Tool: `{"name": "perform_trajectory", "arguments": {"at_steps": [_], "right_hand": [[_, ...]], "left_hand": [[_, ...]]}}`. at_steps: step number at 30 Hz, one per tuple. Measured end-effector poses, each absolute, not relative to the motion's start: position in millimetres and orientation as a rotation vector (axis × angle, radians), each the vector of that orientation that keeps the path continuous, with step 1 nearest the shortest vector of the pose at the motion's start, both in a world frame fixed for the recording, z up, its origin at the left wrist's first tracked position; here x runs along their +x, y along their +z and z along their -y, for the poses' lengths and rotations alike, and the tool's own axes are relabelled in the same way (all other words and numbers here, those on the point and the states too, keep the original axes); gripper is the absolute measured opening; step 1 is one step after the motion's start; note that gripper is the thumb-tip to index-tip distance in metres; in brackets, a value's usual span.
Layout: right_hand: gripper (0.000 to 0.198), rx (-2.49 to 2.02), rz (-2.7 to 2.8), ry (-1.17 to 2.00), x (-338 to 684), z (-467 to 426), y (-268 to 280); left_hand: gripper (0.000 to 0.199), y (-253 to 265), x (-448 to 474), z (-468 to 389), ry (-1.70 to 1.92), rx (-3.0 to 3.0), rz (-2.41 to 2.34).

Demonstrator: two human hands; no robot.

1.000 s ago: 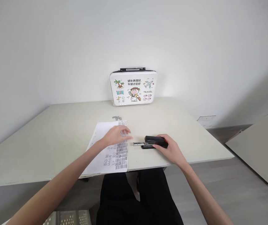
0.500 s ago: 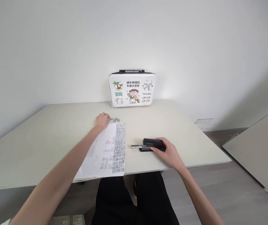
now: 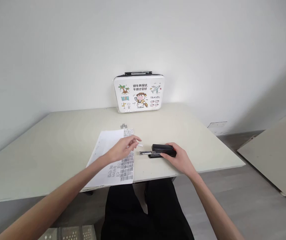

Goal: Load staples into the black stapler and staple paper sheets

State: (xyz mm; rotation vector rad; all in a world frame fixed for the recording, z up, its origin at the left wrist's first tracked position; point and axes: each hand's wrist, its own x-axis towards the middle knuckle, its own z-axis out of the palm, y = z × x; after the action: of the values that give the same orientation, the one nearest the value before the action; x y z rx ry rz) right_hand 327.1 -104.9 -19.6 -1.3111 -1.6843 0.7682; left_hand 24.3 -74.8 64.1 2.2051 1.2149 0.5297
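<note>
A black stapler (image 3: pixel 163 149) lies on its side of the table to the right of the papers, its metal staple tray slid out toward the left. My right hand (image 3: pixel 180 156) is closed around its back end. Between the fingertips of my left hand (image 3: pixel 125 147) is a small strip of staples (image 3: pixel 140 144), held just short of the tray's tip. Under that hand lie printed sheets (image 3: pixel 108 173) with a dense band of bar-like print along the right edge. Several more staple strips (image 3: pixel 124 126) rest just beyond the sheets' top edge.
A white carrying case (image 3: pixel 139 93) with cartoon prints and a black handle stands against the wall at the back of the pale table (image 3: pixel 58 146). The table's front edge runs above my legs. A pale panel (image 3: pixel 277 153) stands on the floor at right.
My left hand has moved from the staple strips at the back toward me and right, bringing one strip close to the stapler's tray. My right hand keeps its hold on the stapler.
</note>
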Motion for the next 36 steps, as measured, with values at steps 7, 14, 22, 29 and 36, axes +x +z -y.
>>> {"name": "perform_trajectory", "arguments": {"at_steps": [7,14,22,29,36], "right_hand": [[0.035,-1.307,1.68,0.77,327.0,104.7,-19.9],[0.033,-1.314,1.685,0.773,327.5,105.4,-16.6],[0.034,-1.318,1.689,0.772,326.7,105.4,-17.6],[0.036,-1.323,1.692,0.772,326.6,105.1,-19.8],[0.037,-1.312,1.697,0.786,327.5,106.4,-16.8]], "left_hand": [[0.036,47.1,38.9,92.1,0.545,2.19,-1.259],[0.037,41.0,40.7,90.0,0.579,2.285,-1.246],[0.04,44.1,39.9,95.6,0.559,2.338,-1.258],[0.042,39.5,49.4,95.1,0.511,2.404,-1.309],[0.047,31.2,33.1,88.1,0.482,2.316,-1.233]]}}
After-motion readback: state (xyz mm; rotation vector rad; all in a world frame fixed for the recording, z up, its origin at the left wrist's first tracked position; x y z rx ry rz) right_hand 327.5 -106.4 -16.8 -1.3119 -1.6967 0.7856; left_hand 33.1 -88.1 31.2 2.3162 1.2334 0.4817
